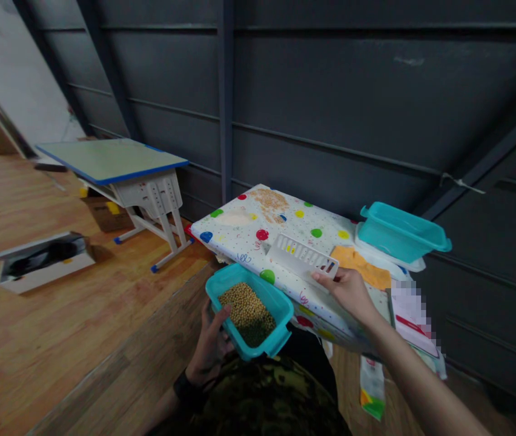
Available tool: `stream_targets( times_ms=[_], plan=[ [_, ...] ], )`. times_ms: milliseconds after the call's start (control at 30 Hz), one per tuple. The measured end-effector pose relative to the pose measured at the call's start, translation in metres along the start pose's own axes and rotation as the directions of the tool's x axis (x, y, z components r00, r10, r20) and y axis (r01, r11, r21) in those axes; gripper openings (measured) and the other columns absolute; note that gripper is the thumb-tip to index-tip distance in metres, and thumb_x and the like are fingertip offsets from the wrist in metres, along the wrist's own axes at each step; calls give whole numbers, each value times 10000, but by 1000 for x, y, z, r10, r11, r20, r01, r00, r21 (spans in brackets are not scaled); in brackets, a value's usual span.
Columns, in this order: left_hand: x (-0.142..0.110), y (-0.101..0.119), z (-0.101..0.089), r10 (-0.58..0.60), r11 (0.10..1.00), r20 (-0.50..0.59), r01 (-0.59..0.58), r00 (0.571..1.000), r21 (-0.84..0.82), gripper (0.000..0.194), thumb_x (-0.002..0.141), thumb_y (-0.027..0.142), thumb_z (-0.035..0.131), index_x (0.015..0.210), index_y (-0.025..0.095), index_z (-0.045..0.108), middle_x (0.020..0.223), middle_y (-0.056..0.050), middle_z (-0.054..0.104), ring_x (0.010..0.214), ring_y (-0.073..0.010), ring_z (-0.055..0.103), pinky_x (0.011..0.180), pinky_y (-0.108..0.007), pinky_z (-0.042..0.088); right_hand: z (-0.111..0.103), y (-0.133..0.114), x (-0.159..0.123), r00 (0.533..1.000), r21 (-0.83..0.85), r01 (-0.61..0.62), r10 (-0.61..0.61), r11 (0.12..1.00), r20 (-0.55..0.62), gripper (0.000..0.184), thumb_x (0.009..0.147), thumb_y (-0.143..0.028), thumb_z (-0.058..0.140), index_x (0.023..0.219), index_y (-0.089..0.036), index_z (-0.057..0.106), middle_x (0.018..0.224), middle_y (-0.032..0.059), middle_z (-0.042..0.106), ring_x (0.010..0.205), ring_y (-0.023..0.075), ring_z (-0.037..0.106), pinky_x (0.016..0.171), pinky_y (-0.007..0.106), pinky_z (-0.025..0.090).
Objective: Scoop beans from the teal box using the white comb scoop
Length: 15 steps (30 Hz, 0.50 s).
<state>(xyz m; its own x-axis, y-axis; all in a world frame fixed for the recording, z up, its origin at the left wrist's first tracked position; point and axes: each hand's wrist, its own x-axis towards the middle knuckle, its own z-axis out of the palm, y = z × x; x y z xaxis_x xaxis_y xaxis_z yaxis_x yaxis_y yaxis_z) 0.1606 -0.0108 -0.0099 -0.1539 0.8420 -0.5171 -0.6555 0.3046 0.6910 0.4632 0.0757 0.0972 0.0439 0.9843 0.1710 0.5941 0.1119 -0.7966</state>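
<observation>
My left hand [215, 333] grips the near left side of a teal plastic container [282, 306], thumb over its rim. Inside lie yellow soybeans [245, 304], with a patch of small dark green beans [258, 332] at the near end. The container is held off the table's front edge, above my lap. My right hand [346, 287] is closed on the right end of a white slotted plastic tray [301, 261] over the tabletop. Grain-like tan bits [269, 203] and a pale powdery patch [234, 218] are spread on the dotted tablecloth [285, 219] beyond.
A second teal container [403, 233] stands on a white lid at the table's right back. An orange cloth [362, 266] lies before it, and a packet [371, 387] is below the right edge. A green-topped desk [117, 158] and an open white box [49, 266] are at left.
</observation>
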Motion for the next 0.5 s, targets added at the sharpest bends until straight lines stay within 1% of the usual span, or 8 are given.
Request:
stream_targets(
  times_ms=[133, 200, 267, 333, 367, 433, 500],
  plan=[
    [3, -1, -2, -7, 1000, -5, 7, 1000, -17, 963, 800, 456, 1032, 1606, 443, 505, 1460, -85, 801, 1098, -327, 870, 846, -471, 742, 12, -14, -36, 999, -46, 43, -43, 998, 2, 609, 868, -772, 724, 604, -223, 742, 597, 46, 686, 544, 220, 575, 532, 334, 446],
    [4, -2, -2, -22, 1000, -23, 22, 999, -16, 974, 787, 455, 1038, 1598, 446, 500, 1454, -82, 797, 1075, -323, 872, 829, -470, 741, 18, -18, -49, 996, -84, 89, -89, 992, 2, 635, 904, -771, 697, 568, -232, 692, 558, 31, 644, 531, 210, 564, 524, 317, 409],
    [3, -2, -3, -41, 999, -31, 41, 999, -10, 991, 788, 453, 1037, 1607, 464, 480, 1440, -76, 798, 1026, -309, 874, 810, -467, 738, 21, -18, -51, 991, -127, 125, -129, 984, -22, 676, 934, -784, 669, 535, -241, 620, 515, 19, 589, 508, 194, 542, 513, 305, 368],
    [1, -2, -2, -51, 999, -20, 51, 998, -2, 998, 799, 449, 1032, 1621, 485, 468, 1447, -76, 793, 997, -298, 873, 805, -468, 735, 21, -18, -42, 983, -193, 150, -167, 970, -75, 696, 973, -774, 633, 520, -251, 564, 494, 24, 567, 491, 189, 535, 514, 307, 346],
    [0, -1, -2, -49, 999, -10, 49, 999, 1, 995, 806, 450, 1030, 1628, 493, 469, 1458, -77, 788, 1000, -295, 873, 807, -464, 734, 20, -17, -34, 975, -238, 163, -193, 957, -107, 686, 995, -746, 620, 520, -255, 550, 496, 35, 578, 491, 195, 548, 523, 312, 350],
    [-2, 0, -1, -41, 999, 1, 41, 999, 7, 1001, 809, 450, 1029, 1641, 494, 475, 1467, -84, 785, 1015, -300, 874, 797, -450, 730, 20, -16, -13, 956, -355, 186, -252, 916, -149, 621, 1028, -629, 619, 533, -259, 559, 529, 72, 637, 518, 218, 609, 559, 321, 385],
    [-3, 1, -1, -44, 999, 4, 44, 999, -2, 1027, 803, 439, 1035, 1658, 489, 468, 1464, -92, 790, 1032, -314, 876, 790, -445, 729, 22, -17, 8, 947, -486, 194, -292, 852, -133, 495, 1038, -461, 646, 592, -246, 639, 605, 111, 723, 595, 250, 701, 612, 316, 432]
  ],
)
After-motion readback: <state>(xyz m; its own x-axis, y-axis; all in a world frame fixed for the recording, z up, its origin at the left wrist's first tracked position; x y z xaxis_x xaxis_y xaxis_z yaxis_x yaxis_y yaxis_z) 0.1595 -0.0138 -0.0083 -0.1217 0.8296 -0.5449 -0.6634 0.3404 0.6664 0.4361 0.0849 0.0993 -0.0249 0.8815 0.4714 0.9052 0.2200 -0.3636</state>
